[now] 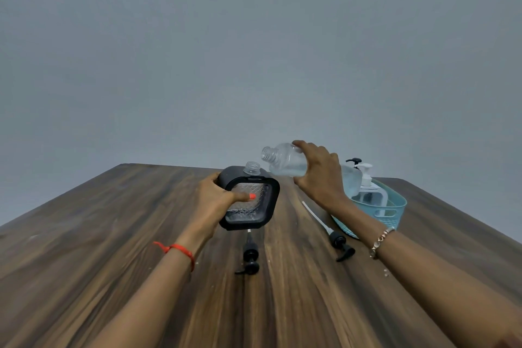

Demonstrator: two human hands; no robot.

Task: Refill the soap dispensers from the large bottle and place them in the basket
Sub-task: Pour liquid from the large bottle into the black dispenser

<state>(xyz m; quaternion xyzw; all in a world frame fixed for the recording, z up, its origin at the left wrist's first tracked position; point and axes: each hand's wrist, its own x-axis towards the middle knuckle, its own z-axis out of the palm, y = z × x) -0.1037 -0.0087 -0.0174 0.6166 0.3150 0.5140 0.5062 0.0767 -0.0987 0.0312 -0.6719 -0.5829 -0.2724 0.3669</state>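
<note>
Head view: your left hand [217, 195] grips the black-framed dispenser [248, 203] by its side, thumb across the clear front panel, keeping its open neck [252, 168] uppermost to receive the refill. Your right hand [319, 175] grasps the large bottle [285, 162], tilted with its mouth just above and beside that neck, apparently positioned for pouring. One pump head [250, 257] lies on the tabletop [113, 234] below the dispenser, and a second pump head [341, 246] lies beside the basket [392, 209], leaving the necks unobstructed. The basket holds a white-pump dispenser [367, 178].
</note>
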